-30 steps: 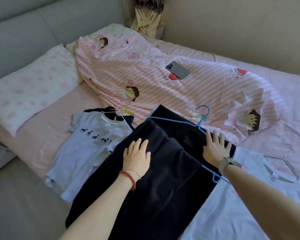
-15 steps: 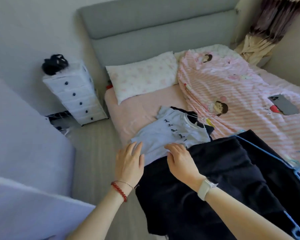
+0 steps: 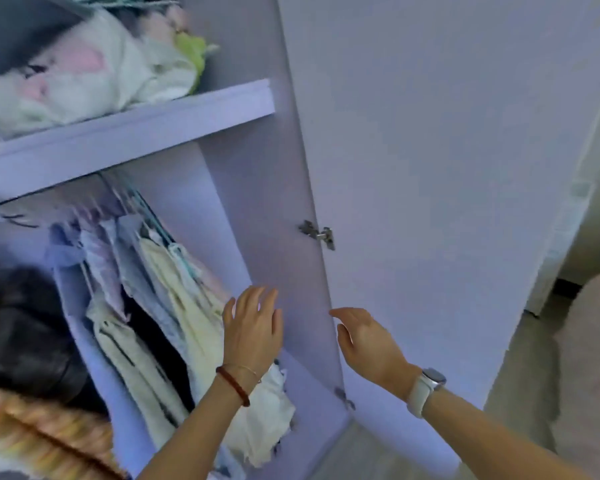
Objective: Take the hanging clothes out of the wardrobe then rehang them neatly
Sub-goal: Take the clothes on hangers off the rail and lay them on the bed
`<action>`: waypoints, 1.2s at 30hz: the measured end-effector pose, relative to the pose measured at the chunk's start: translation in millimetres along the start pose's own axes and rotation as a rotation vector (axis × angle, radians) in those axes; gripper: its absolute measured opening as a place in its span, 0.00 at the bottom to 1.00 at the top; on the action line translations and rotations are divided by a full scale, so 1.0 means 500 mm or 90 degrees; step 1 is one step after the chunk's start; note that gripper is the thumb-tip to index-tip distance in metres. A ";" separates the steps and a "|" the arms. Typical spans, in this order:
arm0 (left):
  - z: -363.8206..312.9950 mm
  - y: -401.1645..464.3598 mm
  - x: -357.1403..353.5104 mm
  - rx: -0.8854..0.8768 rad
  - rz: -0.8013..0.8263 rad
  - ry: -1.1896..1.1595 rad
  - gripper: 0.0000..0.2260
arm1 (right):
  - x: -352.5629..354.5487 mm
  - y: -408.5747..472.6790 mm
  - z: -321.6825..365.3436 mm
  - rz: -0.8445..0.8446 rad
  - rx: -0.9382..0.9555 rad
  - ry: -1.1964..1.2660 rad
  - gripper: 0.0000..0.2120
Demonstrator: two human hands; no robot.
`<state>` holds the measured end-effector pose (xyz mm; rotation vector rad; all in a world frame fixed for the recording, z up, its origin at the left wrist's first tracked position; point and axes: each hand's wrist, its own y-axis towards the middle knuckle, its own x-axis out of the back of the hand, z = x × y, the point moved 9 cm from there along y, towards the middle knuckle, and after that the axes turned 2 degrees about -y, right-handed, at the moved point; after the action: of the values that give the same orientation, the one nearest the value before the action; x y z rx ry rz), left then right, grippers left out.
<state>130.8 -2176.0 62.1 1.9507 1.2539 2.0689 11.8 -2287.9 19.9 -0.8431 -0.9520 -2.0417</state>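
I face an open lilac wardrobe. Several pale garments hang from hangers on a rail under its shelf, cream, white and light blue, with a dark one among them. My left hand, fingers spread and empty, is raised just right of the hanging clothes, in front of the wardrobe's inner side wall. My right hand, with a white watch on its wrist, is also empty with relaxed fingers, level with the door's hinged edge. Neither hand touches the clothes.
The wardrobe door stands open on my right, with hinges on its edge. Folded bedding and soft items fill the shelf above. Dark and orange bulky things sit at the lower left. The bed edge is at the far right.
I have turned from the bed, where my hands lay on the black garment and the small T-shirt, to the open wardrobe. Both hands are now raised and empty near the hanging clothes.
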 end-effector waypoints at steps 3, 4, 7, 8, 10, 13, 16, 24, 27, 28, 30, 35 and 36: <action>0.183 -0.002 0.075 0.068 -0.078 0.063 0.18 | -0.084 0.117 0.129 0.032 0.063 0.017 0.21; 0.237 -0.006 0.094 0.081 -0.102 0.080 0.18 | -0.110 0.153 0.170 0.042 0.079 0.030 0.23; 0.367 -0.002 0.135 0.105 -0.153 0.118 0.17 | -0.185 0.248 0.273 0.071 0.102 0.074 0.27; 0.396 0.009 0.142 0.107 -0.156 0.128 0.17 | -0.205 0.277 0.298 0.073 0.100 0.101 0.28; 0.433 0.033 0.144 0.105 -0.149 0.151 0.17 | -0.240 0.338 0.324 0.074 0.050 0.186 0.25; 0.454 0.073 0.132 0.101 -0.128 0.178 0.18 | -0.285 0.422 0.314 0.079 -0.081 0.331 0.14; 0.461 0.119 0.108 0.107 -0.104 0.183 0.19 | -0.320 0.460 0.306 0.089 -0.119 0.428 0.11; 0.521 0.186 0.046 0.106 -0.003 0.208 0.20 | -0.397 0.463 0.306 0.192 -0.048 0.425 0.03; 0.531 0.176 0.046 0.133 -0.018 0.182 0.19 | -0.390 0.497 0.291 0.145 -0.072 0.434 0.03; 0.535 0.171 0.046 0.139 -0.027 0.175 0.19 | -0.389 0.511 0.294 0.138 -0.070 0.429 0.04; 0.545 0.162 0.047 0.142 -0.043 0.161 0.19 | -0.395 0.536 0.307 0.141 -0.065 0.410 0.08; 0.556 0.146 0.058 0.131 -0.090 0.142 0.19 | -0.403 0.586 0.348 0.140 -0.026 0.332 0.19; 0.557 0.143 0.059 0.133 -0.094 0.146 0.19 | -0.397 0.595 0.352 0.116 -0.013 0.312 0.20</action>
<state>395.9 -2065.1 94.7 1.6653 1.6665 2.2150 402.3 -2217.7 58.9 -0.3877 -0.5600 -1.9680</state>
